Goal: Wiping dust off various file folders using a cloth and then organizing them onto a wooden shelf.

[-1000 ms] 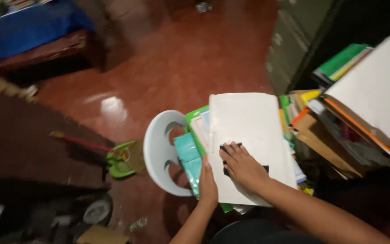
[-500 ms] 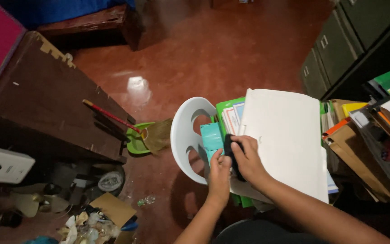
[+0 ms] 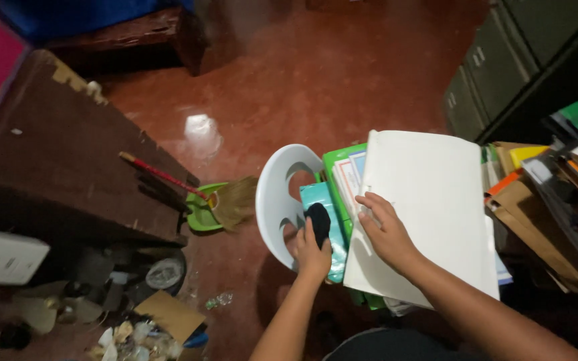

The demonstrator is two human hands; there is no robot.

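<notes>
A white plastic chair (image 3: 275, 194) holds a stack of papers and books. On top lies a large white folder (image 3: 429, 200). My right hand (image 3: 386, 230) presses flat on the folder's left edge, fingers spread. My left hand (image 3: 312, 251) grips a small black object (image 3: 318, 224) over a teal book (image 3: 322, 207) at the left side of the stack. A green folder (image 3: 336, 160) and printed sheets (image 3: 350, 180) show under the white folder.
Piles of folders and brown envelopes (image 3: 550, 194) crowd the right. Dark metal filing cabinets (image 3: 503, 60) stand at the upper right. A broom with a red handle (image 3: 168, 179) and green dustpan (image 3: 202, 214) lean by a dark wooden desk (image 3: 61, 160). Litter (image 3: 135, 327) lies at the lower left.
The view has swung left and down. The black object passed from under my right hand into my left hand, and my right hand slid down onto the white folder's left edge.
</notes>
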